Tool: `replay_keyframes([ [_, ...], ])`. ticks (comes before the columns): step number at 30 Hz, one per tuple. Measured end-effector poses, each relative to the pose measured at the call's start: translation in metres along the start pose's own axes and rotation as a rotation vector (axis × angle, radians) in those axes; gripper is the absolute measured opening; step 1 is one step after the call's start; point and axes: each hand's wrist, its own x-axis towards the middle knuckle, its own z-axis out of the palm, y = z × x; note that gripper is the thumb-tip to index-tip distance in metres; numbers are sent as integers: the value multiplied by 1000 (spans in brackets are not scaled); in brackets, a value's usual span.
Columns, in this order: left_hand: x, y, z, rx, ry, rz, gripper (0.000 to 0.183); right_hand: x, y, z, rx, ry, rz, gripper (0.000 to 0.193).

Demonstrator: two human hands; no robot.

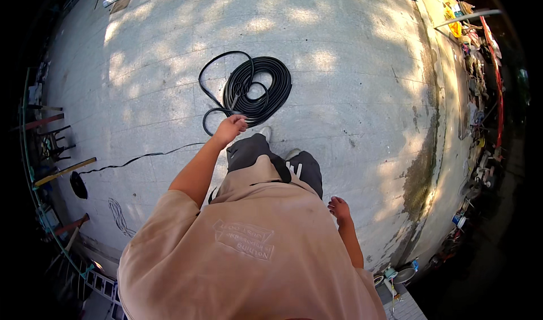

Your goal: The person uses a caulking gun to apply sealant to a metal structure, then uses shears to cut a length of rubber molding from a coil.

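A large coil of thick black hose or cable lies on the paved floor beyond my feet, with loose loops at its left side. My left hand is in front of the coil's near left edge, overlapping it in view. Its fingers are curled in, and nothing shows in them. Whether it touches the loop behind it I cannot tell. My right hand hangs low beside my right leg, away from the coil. Its fingers are loosely bent and slightly apart, with nothing visible in them.
A thin dark cord runs left across the floor to a round black object. A pale looped cord lies nearer. Clutter and a red bar line the right edge; a ladder is at lower left.
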Motion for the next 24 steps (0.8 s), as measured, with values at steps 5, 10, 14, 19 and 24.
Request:
replay_keyframes([
  [5, -50, -85, -20, -168, 347, -241, 37, 58, -111, -41, -273, -21, 3, 30],
  [10, -153, -187, 20, -440, 749, -467, 32, 144, -254, -47, -585, -90, -264, 26],
  [14, -210, -241, 119, -689, 802, -630, 30, 166, -385, -2, -816, -103, -574, 32],
  [19, -206, -274, 242, -825, 561, -690, 27, 144, -490, 89, -996, -124, -689, 31],
  [24, -159, -260, 246, -869, 545, -569, 24, 105, -494, 198, -1188, -222, -731, 33],
])
